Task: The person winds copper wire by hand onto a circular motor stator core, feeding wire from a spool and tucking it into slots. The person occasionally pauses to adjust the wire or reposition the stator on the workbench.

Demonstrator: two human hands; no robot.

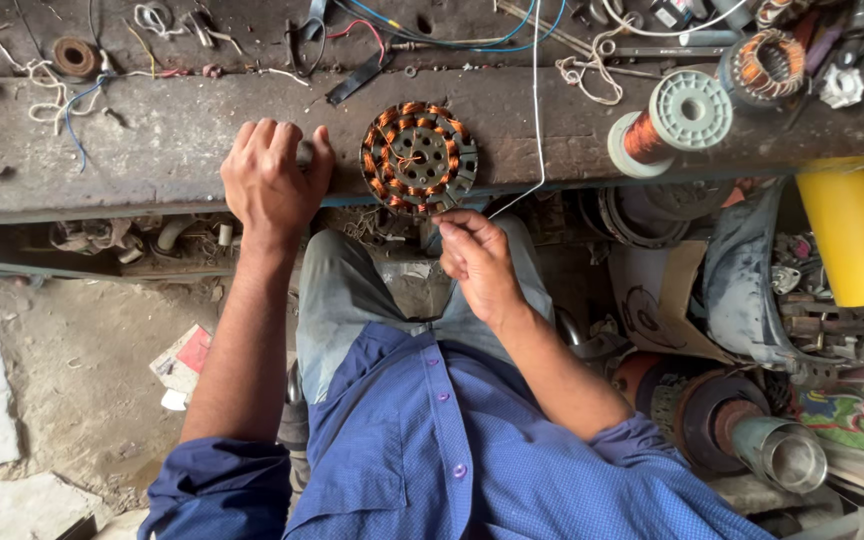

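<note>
A round metal stator (419, 157) with copper wire coils stands near the front edge of a worn workbench (152, 150). My left hand (274, 180) rests on the bench edge just left of it, fingers curled over a small dark object I cannot make out. My right hand (477, 258) is below the stator's lower right rim, fingertips pinched on a thin wire (537, 110) that runs up across the bench. A spool of copper wire (672, 122) lies to the right on the bench.
Loose wires, a tape roll (74, 56) and a wound coil (768, 64) clutter the back of the bench. A yellow container (857, 235) and motor parts (742, 425) crowd the floor at right. Papers (184, 362) lie on the dirt floor at left.
</note>
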